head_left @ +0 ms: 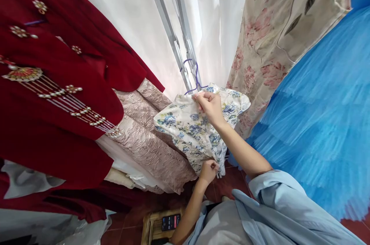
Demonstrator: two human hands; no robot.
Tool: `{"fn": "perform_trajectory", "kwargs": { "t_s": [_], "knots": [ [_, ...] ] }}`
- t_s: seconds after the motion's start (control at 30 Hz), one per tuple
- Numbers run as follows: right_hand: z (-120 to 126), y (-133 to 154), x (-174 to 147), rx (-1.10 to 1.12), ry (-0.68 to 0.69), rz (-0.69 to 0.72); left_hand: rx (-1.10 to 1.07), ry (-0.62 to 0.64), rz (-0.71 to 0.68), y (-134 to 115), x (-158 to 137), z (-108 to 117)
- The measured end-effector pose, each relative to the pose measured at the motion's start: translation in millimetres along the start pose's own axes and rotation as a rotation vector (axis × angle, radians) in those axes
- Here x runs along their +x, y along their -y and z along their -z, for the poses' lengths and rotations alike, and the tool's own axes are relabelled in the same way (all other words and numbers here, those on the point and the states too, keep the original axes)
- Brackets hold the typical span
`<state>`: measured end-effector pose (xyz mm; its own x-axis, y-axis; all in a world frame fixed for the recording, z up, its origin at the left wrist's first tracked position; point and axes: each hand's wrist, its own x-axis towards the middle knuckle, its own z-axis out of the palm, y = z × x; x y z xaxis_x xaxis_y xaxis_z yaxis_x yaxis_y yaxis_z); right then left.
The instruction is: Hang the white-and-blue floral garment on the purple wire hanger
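A white blouse with blue flowers hangs in front of me on a purple wire hanger, whose hook sits by a grey metal stand. At the collar, my right hand pinches the fabric edge between thumb and fingers. Lower down, my left hand is closed on the front of the blouse near its hem. The cloth is drawn into folds between the two hands.
A dark red garment with beaded ornaments and a pink textured garment are at left. Floral fabric and a blue tulle dress are at right. Below, a phone lies on a wooden stool.
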<state>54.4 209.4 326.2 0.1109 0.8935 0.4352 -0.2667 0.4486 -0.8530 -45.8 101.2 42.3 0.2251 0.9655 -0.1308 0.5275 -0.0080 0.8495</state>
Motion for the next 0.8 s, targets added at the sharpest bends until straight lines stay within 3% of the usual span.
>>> {"fn": "perform_trajectory", "kwargs": {
  "t_s": [0.07,0.13,0.27,0.3,0.37,0.47,0.53,0.67,0.8],
  "knots": [
    [4,-1,-3,0.007,0.010,-0.006,-0.012,0.093,-0.036,-18,2,21],
    [9,-4,-8,-0.002,0.034,-0.019,-0.033,0.068,-0.114,-49,4,58],
    [16,-6,-18,-0.061,0.054,-0.011,-0.028,-0.478,-0.510,-143,15,150],
    [16,-6,-19,-0.078,0.051,-0.004,0.008,-0.564,-0.583,-165,20,169],
    [16,-5,-22,-0.105,0.048,0.011,0.106,-0.583,-0.661,-202,31,196],
    [15,-4,-20,-0.119,0.048,0.026,0.256,-0.528,-0.722,-229,46,206],
    [13,-5,-16,-0.118,0.051,0.021,0.257,-0.572,-0.765,-233,51,201],
    [9,-22,-17,-0.178,0.051,-0.003,0.030,-0.701,-0.804,-234,50,196],
    [14,-72,-61,-0.335,0.062,-0.095,-0.153,-0.884,-0.839,-238,47,219]
  ]
}}
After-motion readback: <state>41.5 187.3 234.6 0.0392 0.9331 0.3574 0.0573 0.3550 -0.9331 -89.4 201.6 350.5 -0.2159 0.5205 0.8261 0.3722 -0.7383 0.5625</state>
